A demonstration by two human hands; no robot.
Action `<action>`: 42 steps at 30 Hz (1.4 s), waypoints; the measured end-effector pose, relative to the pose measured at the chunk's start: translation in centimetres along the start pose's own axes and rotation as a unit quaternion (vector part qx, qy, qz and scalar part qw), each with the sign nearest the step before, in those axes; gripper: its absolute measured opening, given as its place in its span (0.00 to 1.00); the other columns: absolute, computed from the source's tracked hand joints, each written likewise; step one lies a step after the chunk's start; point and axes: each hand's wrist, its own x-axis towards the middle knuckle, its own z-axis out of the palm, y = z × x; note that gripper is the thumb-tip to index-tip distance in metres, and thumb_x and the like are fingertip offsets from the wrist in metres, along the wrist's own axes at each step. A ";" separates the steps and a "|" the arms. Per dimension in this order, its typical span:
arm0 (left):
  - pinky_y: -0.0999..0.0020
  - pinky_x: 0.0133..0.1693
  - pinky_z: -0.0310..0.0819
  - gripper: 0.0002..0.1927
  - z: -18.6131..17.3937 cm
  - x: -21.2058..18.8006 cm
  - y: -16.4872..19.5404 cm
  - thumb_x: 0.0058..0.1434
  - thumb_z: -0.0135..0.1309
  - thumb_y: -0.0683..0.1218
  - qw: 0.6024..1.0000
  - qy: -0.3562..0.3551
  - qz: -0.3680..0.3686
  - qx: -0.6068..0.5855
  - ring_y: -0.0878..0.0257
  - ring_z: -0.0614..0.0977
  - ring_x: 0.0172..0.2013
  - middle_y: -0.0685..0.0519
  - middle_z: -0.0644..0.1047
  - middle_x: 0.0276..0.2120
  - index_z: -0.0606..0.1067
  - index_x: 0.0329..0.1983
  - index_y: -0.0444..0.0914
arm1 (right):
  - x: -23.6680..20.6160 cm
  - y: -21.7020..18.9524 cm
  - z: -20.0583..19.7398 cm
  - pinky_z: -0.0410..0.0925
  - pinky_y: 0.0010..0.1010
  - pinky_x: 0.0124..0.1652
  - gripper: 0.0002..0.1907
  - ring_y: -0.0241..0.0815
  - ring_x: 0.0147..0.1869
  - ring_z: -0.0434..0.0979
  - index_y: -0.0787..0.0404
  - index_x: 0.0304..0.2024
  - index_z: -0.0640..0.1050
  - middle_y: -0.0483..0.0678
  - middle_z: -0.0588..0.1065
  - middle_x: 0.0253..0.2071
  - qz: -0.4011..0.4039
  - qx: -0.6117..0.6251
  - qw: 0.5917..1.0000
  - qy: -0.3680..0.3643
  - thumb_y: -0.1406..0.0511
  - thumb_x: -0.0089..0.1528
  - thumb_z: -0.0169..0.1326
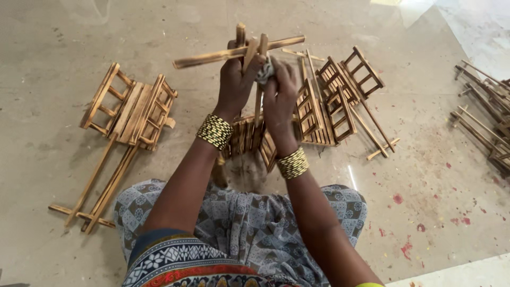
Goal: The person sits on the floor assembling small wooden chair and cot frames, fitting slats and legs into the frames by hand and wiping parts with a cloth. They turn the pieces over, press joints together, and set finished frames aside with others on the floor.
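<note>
Gripping crossed wooden sticks, left hand; right hand clutching cloth; ladder frames alongside.

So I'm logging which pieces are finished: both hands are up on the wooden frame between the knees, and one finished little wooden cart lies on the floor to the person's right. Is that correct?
Not quite. The head view shows the single finished wooden cart lying to the person's left; on the right lies a pile of ladder-like wooden frames. The left hand and right hand do both grip the wooden frame.

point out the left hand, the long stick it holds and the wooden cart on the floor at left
left hand point(236, 77): head view, on the back of the hand
long stick point(202, 59): head view, on its bare left stretch
wooden cart point(130, 109): head view, on its slatted bed
</note>
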 end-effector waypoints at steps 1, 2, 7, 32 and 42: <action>0.73 0.39 0.80 0.24 0.1 0.6 -1.5 0.73 0.54 0.60 1.000 -0.001 -0.015 -0.008 0.68 0.84 0.39 0.54 0.79 0.38 0.72 0.56 0.35 | -0.5 1.1 1.5 0.78 0.35 0.51 0.18 0.45 0.54 0.79 0.63 0.61 0.76 0.54 0.75 0.54 -0.050 -0.023 0.998 0.024 0.72 0.68 0.50; 0.72 0.40 0.80 0.23 -0.6 0.8 -3.0 0.74 0.54 0.60 0.999 -0.001 -0.033 -0.018 0.68 0.84 0.39 0.55 0.80 0.37 0.73 0.54 0.35 | -1.5 1.7 3.8 0.77 0.37 0.53 0.19 0.48 0.56 0.78 0.63 0.61 0.76 0.54 0.74 0.55 -0.058 -0.054 0.996 0.041 0.72 0.68 0.49; 0.74 0.34 0.84 0.20 -2.4 0.7 -6.5 0.66 0.62 0.53 0.997 0.044 -0.062 0.005 0.68 0.83 0.32 0.53 0.80 0.34 0.74 0.52 0.35 | -7.8 5.1 7.7 0.77 0.41 0.55 0.19 0.56 0.61 0.75 0.62 0.63 0.74 0.56 0.67 0.62 -0.080 -0.211 0.974 0.021 0.70 0.69 0.50; 0.63 0.46 0.80 0.36 0.7 -1.6 -10.6 0.63 0.74 0.47 0.982 0.140 0.024 0.121 0.58 0.79 0.46 0.48 0.73 0.48 0.61 0.62 0.38 | -6.7 16.4 3.8 0.76 0.40 0.49 0.14 0.49 0.50 0.80 0.52 0.52 0.81 0.52 0.77 0.48 0.058 -0.112 0.986 -0.113 0.70 0.66 0.51; 0.62 0.43 0.82 0.32 2.8 -3.6 -14.6 0.61 0.69 0.44 0.978 0.123 -0.056 0.159 0.54 0.82 0.44 0.44 0.76 0.46 0.62 0.60 0.35 | -2.8 17.9 6.0 0.70 0.42 0.51 0.11 0.47 0.48 0.78 0.56 0.54 0.75 0.46 0.79 0.47 0.041 -0.253 0.932 -0.258 0.66 0.68 0.54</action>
